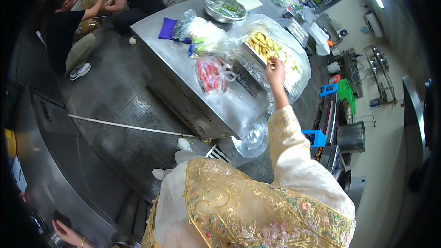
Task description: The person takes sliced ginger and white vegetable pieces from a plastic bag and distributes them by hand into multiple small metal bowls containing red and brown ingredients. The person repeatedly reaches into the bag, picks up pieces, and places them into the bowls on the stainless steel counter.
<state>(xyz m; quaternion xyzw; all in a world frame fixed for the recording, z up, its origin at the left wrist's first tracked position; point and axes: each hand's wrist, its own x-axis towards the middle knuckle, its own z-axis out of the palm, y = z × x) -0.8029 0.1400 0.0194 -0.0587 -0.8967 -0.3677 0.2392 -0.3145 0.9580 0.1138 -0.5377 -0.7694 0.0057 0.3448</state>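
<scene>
My right hand (276,71) reaches over a metal tray (256,54) on the steel worktable (237,117). Its bent fingertips touch the near side of the pale yellow slices (262,45), possibly potato; whether they pinch one is hidden. Pale green and white cut pieces (293,72) fill the tray's other end. Clear plastic film (305,63) spreads around and under the tray. At the lower left rim, my left hand (65,233), with a gold bracelet at the wrist, is beside a dark flat object (62,218) near the steel counter (69,182). Its grip is unclear.
Bagged red food (211,75), bagged greens (206,36), a steel bowl (224,7) and a scale (296,31) stand on the worktable. Two people (69,31) crouch at upper left. A white pole (131,125) crosses the floor. Blue stools (315,138) are at right.
</scene>
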